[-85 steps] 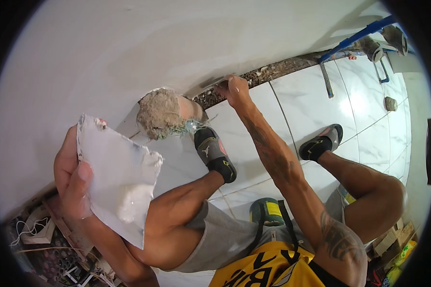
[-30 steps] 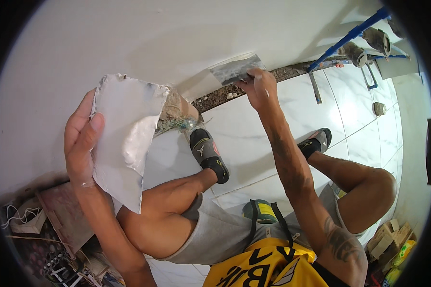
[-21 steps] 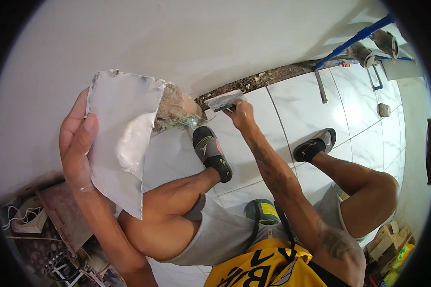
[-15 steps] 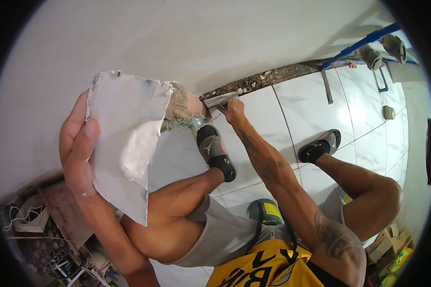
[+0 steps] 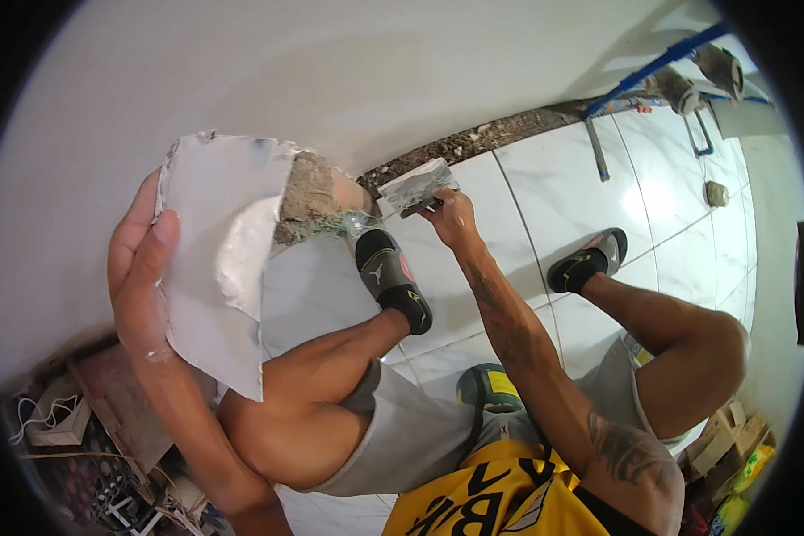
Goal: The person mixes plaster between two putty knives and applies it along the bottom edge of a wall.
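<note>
Left hand (image 5: 138, 281) clamped on jagged white board (image 5: 195, 241), white paste (image 5: 239, 259) on its face, right hand (image 5: 454, 217) gripping flat scraper (image 5: 417, 185) near tiled floor (image 5: 505, 237), hands apart.

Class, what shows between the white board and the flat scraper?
In the head view, a crusty brown lump with an orange-brown end shows between board and scraper.

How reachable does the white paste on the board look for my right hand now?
Probably yes: nothing visible seems to stand between the right hand, holding a flat scraper, and the white paste, uncovered near the right edge of the board. The left hand holds the opposite edge, clear of it.
</note>
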Motion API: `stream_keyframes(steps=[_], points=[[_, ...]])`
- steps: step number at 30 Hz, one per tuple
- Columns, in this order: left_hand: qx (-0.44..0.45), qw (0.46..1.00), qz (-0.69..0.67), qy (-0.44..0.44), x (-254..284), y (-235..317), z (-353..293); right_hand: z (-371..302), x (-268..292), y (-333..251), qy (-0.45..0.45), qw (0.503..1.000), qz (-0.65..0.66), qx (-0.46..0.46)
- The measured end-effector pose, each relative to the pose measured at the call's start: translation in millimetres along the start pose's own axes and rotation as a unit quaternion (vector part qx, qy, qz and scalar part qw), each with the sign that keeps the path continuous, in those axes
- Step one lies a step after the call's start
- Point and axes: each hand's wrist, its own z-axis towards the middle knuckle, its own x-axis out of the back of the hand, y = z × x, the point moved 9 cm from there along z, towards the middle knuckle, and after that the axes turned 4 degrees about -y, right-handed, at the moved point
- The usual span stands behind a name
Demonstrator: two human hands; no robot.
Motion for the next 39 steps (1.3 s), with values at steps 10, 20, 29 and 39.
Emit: stream_keyframes(steps=[10, 20, 29, 39], points=[[0.048, 0.996, 0.008, -0.078, -37, 2, 7, -82, -54, -94, -0.098, 0.994, -0.015, 0.045], [0.095, 0.984, 0.010, -0.153, -107, 14, 24, -152, -71, -202, -0.102, 0.959, -0.212, 0.158], [0.095, 0.986, 0.014, -0.139, -127, 18, 29, -193, -83, -252, -0.026, 0.885, -0.406, 0.225], [0.089, 0.979, 0.029, -0.180, -159, 23, 32, -269, -148, -301, -0.074, 0.693, -0.515, 0.498]])
